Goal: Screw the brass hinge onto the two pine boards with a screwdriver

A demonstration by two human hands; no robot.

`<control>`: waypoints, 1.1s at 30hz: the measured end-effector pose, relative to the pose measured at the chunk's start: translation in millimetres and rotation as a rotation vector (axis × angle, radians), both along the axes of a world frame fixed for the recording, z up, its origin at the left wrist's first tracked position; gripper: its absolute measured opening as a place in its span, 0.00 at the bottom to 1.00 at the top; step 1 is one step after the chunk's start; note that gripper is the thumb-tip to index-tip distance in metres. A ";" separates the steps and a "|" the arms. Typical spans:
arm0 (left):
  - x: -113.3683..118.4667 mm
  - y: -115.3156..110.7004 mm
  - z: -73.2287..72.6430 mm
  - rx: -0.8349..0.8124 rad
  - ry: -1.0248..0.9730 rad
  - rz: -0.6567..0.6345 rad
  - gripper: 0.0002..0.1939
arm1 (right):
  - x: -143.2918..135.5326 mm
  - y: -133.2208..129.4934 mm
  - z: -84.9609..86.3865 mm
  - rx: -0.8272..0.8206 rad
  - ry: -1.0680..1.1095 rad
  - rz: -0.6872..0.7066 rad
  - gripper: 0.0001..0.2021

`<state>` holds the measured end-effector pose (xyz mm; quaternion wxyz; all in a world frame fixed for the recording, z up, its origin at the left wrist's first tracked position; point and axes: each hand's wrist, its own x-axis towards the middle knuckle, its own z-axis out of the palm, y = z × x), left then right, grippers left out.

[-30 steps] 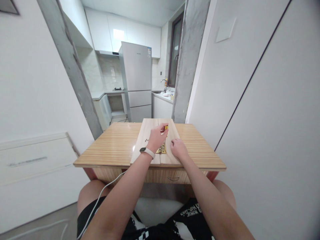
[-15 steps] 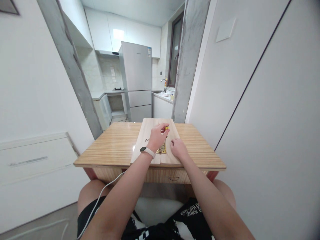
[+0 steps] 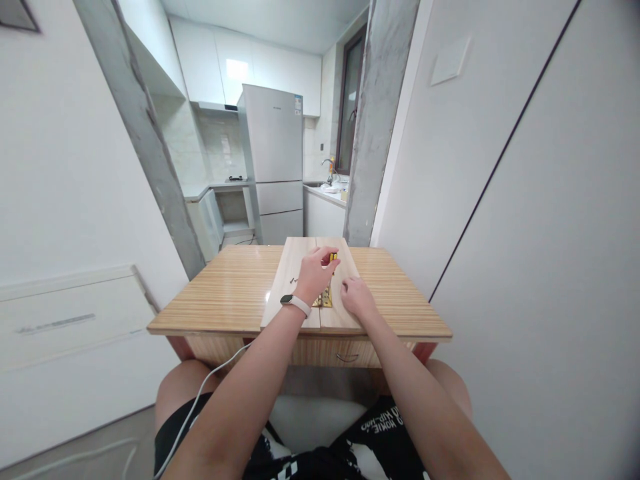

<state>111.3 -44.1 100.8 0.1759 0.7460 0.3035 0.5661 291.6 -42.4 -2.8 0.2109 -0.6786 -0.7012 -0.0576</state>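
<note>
My left hand [image 3: 316, 272], with a watch [image 3: 287, 299] on its wrist, is closed around the yellow-and-black handle of a screwdriver [image 3: 333, 257]. The tool stands about upright over the boards; my fingers cover part of it, and its tip is hard to make out. Below that hand lies a gold-coloured hinge [image 3: 327, 298], partly hidden, across the seam between the left wooden board [image 3: 280, 303] and the right wooden board [image 3: 343, 320]. My right hand [image 3: 357, 295] rests on the right board with its fingers curled in, to the right of the hinge. Small screws [image 3: 293, 281] lie on the left board.
Both boards lie on a striped wooden table [image 3: 215, 293] with a drawer [image 3: 347, 357] at its front. A white cable [image 3: 213, 377] runs down past the left side of my lap. White walls flank the table. A fridge [image 3: 277, 133] stands behind it.
</note>
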 end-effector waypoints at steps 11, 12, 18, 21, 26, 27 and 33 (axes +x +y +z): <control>-1.3 -0.7 -0.7 0.008 -0.044 0.016 0.13 | 0.9 1.5 -1.1 -0.004 -0.005 -0.004 0.15; -1.0 -1.0 -0.2 0.003 -0.051 0.021 0.12 | 1.0 1.5 -1.2 -0.008 -0.006 -0.006 0.15; -0.8 -0.5 -1.6 0.007 -0.013 -0.019 0.13 | 1.8 3.1 -2.8 -0.015 -0.004 -0.009 0.15; -1.6 -0.2 -2.8 0.020 -0.006 -0.039 0.15 | 2.2 3.5 -3.8 -0.006 0.004 -0.007 0.14; -1.4 -1.8 -1.9 0.020 -0.022 -0.014 0.13 | 1.9 2.8 -3.2 -0.009 0.005 -0.006 0.15; -1.2 -2.1 -1.6 0.017 -0.032 -0.004 0.12 | 1.8 2.7 -2.8 -0.013 0.004 -0.009 0.15; -2.3 -1.5 -1.7 -0.003 -0.047 0.007 0.12 | 2.4 3.0 -2.7 0.000 -0.001 -0.007 0.14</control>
